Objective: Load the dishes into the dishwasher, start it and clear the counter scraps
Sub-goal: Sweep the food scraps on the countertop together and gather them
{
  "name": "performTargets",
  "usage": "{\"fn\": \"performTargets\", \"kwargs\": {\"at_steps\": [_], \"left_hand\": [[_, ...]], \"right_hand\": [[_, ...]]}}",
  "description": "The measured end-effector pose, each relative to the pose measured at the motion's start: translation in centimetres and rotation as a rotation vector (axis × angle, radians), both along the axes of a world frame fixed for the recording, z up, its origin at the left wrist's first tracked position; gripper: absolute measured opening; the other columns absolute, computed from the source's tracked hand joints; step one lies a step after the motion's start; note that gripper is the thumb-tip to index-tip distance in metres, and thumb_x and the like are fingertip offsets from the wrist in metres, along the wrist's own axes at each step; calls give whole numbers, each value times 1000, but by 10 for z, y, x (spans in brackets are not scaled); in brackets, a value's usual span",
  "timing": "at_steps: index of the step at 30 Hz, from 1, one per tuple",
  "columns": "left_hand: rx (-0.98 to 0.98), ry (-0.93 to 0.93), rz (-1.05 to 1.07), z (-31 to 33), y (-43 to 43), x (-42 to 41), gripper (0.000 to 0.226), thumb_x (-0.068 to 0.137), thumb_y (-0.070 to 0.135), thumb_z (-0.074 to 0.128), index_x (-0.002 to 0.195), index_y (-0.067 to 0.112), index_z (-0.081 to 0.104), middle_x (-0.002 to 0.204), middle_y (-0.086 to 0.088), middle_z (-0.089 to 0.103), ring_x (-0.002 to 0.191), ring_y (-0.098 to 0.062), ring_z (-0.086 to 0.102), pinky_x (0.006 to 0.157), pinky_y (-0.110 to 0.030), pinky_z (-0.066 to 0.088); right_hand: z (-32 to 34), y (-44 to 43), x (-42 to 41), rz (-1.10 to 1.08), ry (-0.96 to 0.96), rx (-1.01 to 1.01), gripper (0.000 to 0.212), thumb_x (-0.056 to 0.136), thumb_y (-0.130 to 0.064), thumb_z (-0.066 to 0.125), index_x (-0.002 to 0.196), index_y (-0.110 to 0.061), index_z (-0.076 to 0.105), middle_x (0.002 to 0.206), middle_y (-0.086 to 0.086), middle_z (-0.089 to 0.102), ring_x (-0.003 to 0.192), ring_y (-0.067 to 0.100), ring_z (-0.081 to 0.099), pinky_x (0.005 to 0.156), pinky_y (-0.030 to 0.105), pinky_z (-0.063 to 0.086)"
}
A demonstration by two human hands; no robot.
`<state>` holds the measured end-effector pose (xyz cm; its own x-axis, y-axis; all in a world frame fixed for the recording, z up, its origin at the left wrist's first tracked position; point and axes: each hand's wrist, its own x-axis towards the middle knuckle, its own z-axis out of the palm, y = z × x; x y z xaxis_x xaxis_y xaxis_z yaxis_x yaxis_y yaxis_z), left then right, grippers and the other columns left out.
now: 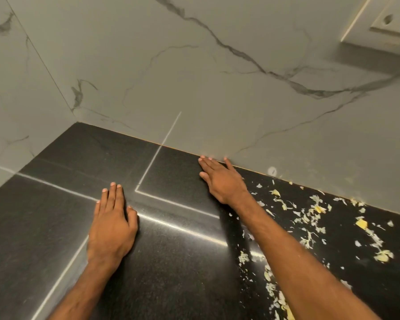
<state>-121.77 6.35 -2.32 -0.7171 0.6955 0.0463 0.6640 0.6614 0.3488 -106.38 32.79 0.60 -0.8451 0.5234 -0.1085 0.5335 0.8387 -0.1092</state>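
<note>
Pale green and yellow vegetable scraps (310, 218) lie scattered over the right part of the glossy black counter (171, 262). My right hand (222, 179) lies flat on the counter at the back, fingers straight and fingertips against the wall, just left of the scraps. Palm down with straight fingers, my left hand (112, 218) rests flat on the counter nearer the front left. Neither hand holds anything. More scraps (273, 287) lie beside my right forearm. No dishes or dishwasher are in view.
A grey marble-veined wall (217, 77) rises behind the counter and meets a second wall (14, 100) in the left corner. A white power socket (390, 17) sits high on the wall at the top right.
</note>
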Motion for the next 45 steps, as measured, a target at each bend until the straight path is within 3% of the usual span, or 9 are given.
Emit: {"fn": "performTargets", "kwargs": {"at_steps": [7,13,18,21,25,31,36,42,45], "left_hand": [[-2,-5,-7,4,-1,0,70,96,43,14,157,8,12,165,-7,7,153,-20,7,124,-38,6],[-64,14,-207,2,6,-6,74,93,45,13,157,6,13,165,-7,10,153,-20,10,124,-37,7],[-56,3,-343,-4,51,-1,83,94,59,17,157,6,13,165,-7,9,153,-22,7,123,-42,8],[-35,8,-439,-4,103,27,91,89,67,12,158,7,11,165,-3,5,153,-18,3,124,-37,4],[19,-31,-559,-4,184,79,86,93,68,15,159,13,15,166,-2,9,153,-18,8,125,-36,7],[148,-180,-602,3,219,130,64,95,48,29,153,22,36,161,2,30,149,-14,24,115,-27,18],[194,-217,-663,7,237,156,60,94,47,29,150,28,41,150,23,30,143,0,22,113,-21,15],[172,-328,-728,11,240,199,55,95,42,34,148,33,44,151,22,34,142,6,19,110,-4,3],[299,-607,-726,11,230,212,45,97,37,39,137,28,59,142,19,53,137,4,41,117,-22,25]], "right_hand": [[6,6,75,-301,-59,-31,54,108,-36,12,156,-14,24,163,0,24,151,13,18,125,42,1],[44,21,183,-343,276,-216,53,108,-43,19,150,-19,41,154,0,42,146,14,31,123,35,9],[28,22,343,-879,703,-108,46,107,-47,28,130,-25,62,127,5,66,112,15,59,105,48,46],[-1,25,400,-1118,643,-75,52,106,-46,28,145,-17,48,147,9,51,134,21,45,116,45,33],[-22,57,387,-950,498,-39,57,106,-43,29,154,-11,30,159,7,31,147,20,27,121,38,21],[-23,98,363,-609,572,-99,50,104,-47,25,134,-14,48,134,0,42,123,5,33,109,33,36],[-23,111,350,-303,553,-261,65,100,-61,19,144,-22,45,139,-10,42,130,1,38,112,22,30],[-15,94,314,-122,524,-435,68,99,-64,18,143,-23,50,144,-9,46,131,0,41,111,20,30],[-21,72,287,-54,654,-554,50,104,-48,30,127,-20,65,129,-8,60,121,3,53,103,19,40]]}}
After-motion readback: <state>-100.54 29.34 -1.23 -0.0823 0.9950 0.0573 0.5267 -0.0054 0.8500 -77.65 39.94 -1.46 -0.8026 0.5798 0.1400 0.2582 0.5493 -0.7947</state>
